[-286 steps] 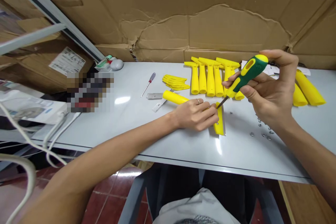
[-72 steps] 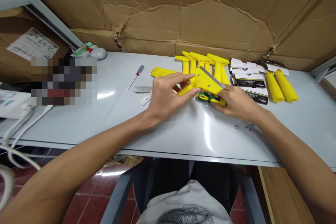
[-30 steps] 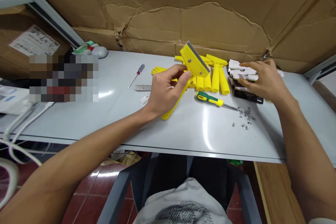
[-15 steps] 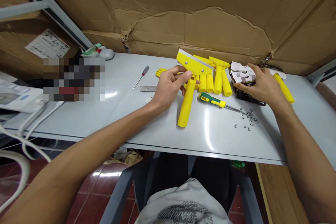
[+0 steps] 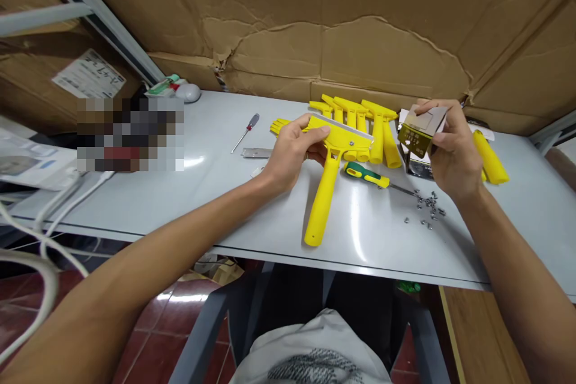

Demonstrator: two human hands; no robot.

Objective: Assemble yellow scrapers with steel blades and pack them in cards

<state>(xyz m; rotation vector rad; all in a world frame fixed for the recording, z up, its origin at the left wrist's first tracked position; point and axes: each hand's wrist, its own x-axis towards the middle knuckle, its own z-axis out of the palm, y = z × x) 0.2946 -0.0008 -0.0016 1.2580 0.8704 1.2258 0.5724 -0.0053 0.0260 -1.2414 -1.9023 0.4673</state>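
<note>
My left hand (image 5: 294, 153) is closed on the head of a yellow scraper (image 5: 324, 192), whose handle points down toward the table's front edge. A metal blade edge runs along its top, and a screw shows in the head. Between the fingers and thumb of my right hand (image 5: 455, 156) is a folded cardboard sleeve (image 5: 416, 134), white above and gold with print in front. Directly below and behind it stands a black box (image 5: 418, 166), partly hidden by the sleeve and hand. A green and yellow screwdriver (image 5: 365, 175) lies between the hands, its tip by several loose screws (image 5: 432, 207).
Several yellow scraper parts (image 5: 378, 126) lie at the back, against the cardboard (image 5: 279, 60). A yellow handle (image 5: 492, 156) rests at the right. Left of my hand are a small screwdriver (image 5: 246, 132) and a flat metal piece (image 5: 256, 153). White cables (image 5: 58, 210) hang at the far left.
My right hand has lifted the cardboard sleeve up from the black box and tilted it. The scraper in my left hand has come lower and slightly nearer.
</note>
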